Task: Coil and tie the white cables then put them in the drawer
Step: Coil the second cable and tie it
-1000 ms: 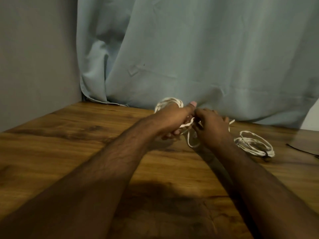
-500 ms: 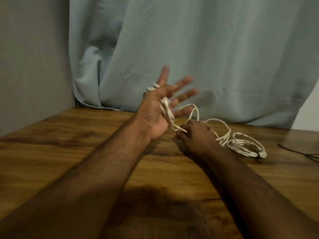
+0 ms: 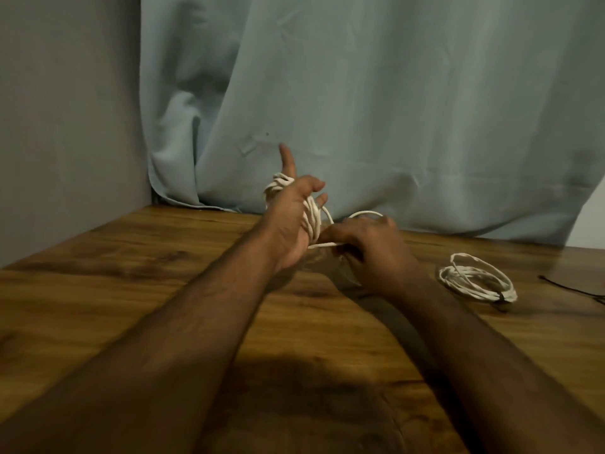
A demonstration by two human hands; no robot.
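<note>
A white cable [image 3: 311, 215] is wound in several loops around my left hand [image 3: 291, 221], which is raised above the wooden table [image 3: 131, 273] with one finger pointing up and the others partly bent. My right hand [image 3: 366, 247] sits just to the right, low over the table, pinching the free strand of that cable where it leaves the loops. A loose arc of the cable rises behind my right hand. A second white cable [image 3: 476, 279] lies coiled and tied on the table further right, apart from both hands.
A pale blue curtain [image 3: 360, 109] hangs behind the table and a grey wall [image 3: 65, 109] stands at the left. A thin black wire [image 3: 576, 290] lies at the table's right edge. No drawer is in view.
My left hand's fingers, spread half a second ago, have partly curled over the loops. My right hand has carried the free strand across under the left palm, and the loose slack has shortened.
</note>
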